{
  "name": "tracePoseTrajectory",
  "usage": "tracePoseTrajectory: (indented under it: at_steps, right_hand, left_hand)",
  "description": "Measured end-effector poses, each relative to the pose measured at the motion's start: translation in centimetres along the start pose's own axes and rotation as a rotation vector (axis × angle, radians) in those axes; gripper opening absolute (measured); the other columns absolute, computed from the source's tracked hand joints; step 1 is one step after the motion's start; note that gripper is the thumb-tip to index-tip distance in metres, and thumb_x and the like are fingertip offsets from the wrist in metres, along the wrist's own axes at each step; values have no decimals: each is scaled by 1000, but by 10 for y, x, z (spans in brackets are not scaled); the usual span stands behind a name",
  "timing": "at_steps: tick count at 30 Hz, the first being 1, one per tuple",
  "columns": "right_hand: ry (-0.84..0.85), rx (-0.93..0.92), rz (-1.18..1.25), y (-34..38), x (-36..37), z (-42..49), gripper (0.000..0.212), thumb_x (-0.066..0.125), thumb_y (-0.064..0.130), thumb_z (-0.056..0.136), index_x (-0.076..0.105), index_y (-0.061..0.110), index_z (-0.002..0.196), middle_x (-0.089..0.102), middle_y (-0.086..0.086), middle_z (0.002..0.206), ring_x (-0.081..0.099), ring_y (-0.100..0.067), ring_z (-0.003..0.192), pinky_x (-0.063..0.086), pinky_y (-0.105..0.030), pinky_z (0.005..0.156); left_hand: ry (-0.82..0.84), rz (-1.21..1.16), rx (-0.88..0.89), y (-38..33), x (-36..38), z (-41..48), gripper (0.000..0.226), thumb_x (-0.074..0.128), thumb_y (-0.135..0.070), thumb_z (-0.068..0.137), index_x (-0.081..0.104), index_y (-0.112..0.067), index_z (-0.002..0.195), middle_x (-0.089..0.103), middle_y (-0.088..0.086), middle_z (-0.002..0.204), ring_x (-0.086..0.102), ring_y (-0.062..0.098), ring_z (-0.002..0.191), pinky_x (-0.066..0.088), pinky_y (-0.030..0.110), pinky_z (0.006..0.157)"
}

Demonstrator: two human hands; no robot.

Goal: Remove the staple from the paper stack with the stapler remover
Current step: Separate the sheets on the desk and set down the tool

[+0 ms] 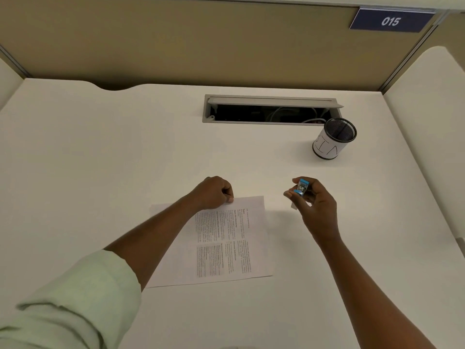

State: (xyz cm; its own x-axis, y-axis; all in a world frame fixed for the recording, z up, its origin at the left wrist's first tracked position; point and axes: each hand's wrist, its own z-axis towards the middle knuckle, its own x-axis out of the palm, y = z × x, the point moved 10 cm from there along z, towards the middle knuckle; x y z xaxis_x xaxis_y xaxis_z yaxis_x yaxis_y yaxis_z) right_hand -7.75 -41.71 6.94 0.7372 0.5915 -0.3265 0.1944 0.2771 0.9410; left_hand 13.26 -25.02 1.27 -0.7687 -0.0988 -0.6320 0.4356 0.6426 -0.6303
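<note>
A printed paper stack (226,243) lies flat on the white desk (100,159) in front of me. My left hand (214,192) is curled into a fist and presses on the stack's far left corner. My right hand (314,200) hovers above the desk to the right of the paper, pinching a small blue and silver staple remover (300,188) between thumb and fingers. The remover's jaws face me and are apart from the paper. The staple itself is too small to make out.
A black mesh cup (333,138) with a white label stands at the back right. Behind it, an open cable tray (269,109) is set into the desk. Tan partition walls with a "015" sign (391,20) close off the back.
</note>
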Motion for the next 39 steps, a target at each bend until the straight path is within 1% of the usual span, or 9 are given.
tracePoseTrajectory:
  at_steps: [3,5,7,10,20,27,32,35,39]
  right_hand:
    - [161,90,-137,-13,17,2,39,82,50,75,70,34,108,75,2,91,71,-24,79,59,-39,78]
    - [318,147,-256,-24,31,2,48,83,61,66,69,39,106,75,8,88,70,-15,76,58,-29,72]
    - [449,191,-385,-32,42,0,55,84,69,57,66,41,100,74,12,85,67,-4,72,50,-15,63]
    - [558,234,-502,-41,54,-1,56,86,69,53,62,37,92,72,14,86,65,-3,77,44,-19,59]
    - [692,178,-667,-30,82,7,58,88,63,58,64,27,96,66,10,92,61,-12,89,52,-28,73]
    - [752,118,-676,-15,90,2,53,88,57,64,63,24,96,67,5,94,60,-16,88,45,-25,66]
    - [766,85,-700,-8,96,0,56,87,57,66,65,15,97,69,-3,97,62,-24,91,47,-32,69]
    - [787,81,-706,-3,99,-1,54,86,56,67,67,17,99,70,-2,97,63,-24,93,53,-38,77]
    - [798,90,-691,-1,103,-2,52,88,55,65,67,18,95,71,-1,97,64,-23,92,53,-39,77]
  left_hand:
    - [-13,-10,6,0,-1,-2,4,72,-12,88,75,-11,85,73,-7,85,62,4,81,41,19,65]
    - [-17,-6,17,-1,-2,-4,4,72,-14,87,75,-12,85,73,-6,84,62,7,80,41,19,65]
    - [-22,2,27,-3,-2,-6,4,73,-15,87,75,-12,85,69,-9,77,59,5,74,40,19,64]
    - [-27,6,43,-4,-1,-9,4,73,-16,87,75,-13,85,71,-6,81,62,8,78,43,21,66]
    - [-45,25,83,-7,0,-19,10,70,-15,88,72,-18,79,73,-5,84,61,4,76,40,20,64]
    - [-73,43,85,-4,-4,-23,10,69,-15,89,72,-16,79,73,-4,82,60,4,72,39,18,61]
    - [-62,57,105,-8,-2,-27,10,69,-16,90,71,-19,80,67,-11,76,58,3,69,38,19,60]
    - [-56,73,113,-11,1,-29,9,69,-18,90,71,-19,82,67,-11,78,59,4,71,39,19,61]
    - [-52,83,117,-16,4,-31,11,67,-19,92,69,-22,82,69,-8,81,60,5,71,39,19,60]
